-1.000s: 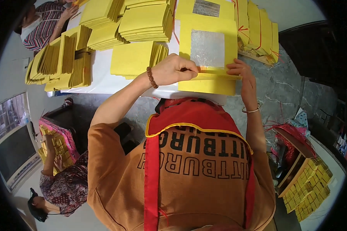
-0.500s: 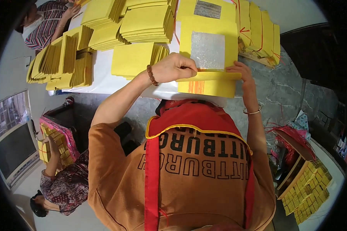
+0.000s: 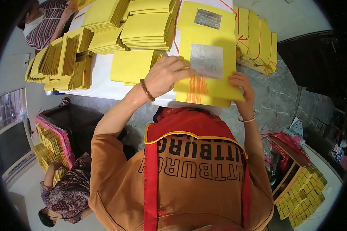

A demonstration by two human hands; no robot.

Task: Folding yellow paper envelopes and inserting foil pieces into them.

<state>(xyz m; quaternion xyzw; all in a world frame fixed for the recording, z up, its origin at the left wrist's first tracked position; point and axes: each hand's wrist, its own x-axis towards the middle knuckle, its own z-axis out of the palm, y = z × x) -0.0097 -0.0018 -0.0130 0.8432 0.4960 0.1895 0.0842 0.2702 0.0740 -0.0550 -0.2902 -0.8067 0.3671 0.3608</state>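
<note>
A stack of yellow paper sheets [image 3: 225, 45] lies in front of me, with a silver square [image 3: 207, 61] on the top and red-orange stripes [image 3: 197, 90] below it. My left hand [image 3: 166, 74] bends its fingers over the left edge, the index fingertip beside the lower corner of the silver square. At the opposite edge, my right hand [image 3: 243, 91] curls its fingers around the side of the sheet. The sheet's lower right corner is lifted and blurred by motion. My left thumb is mostly hidden.
Folded yellow paper bundles [image 3: 144, 30] cover the table's left side. Red-tied bundles [image 3: 254, 40] stand at the right. A person in a striped top [image 3: 54, 23] works at far left; another person [image 3: 67, 186] is by a pink-edged box [image 3: 67, 148]. Small yellow packs [image 3: 302, 194] are stacked lower right.
The folded strip across the sheet has opened down toward me, showing more of the stripes. Both hands have come slightly nearer, and my left hand has shifted left.
</note>
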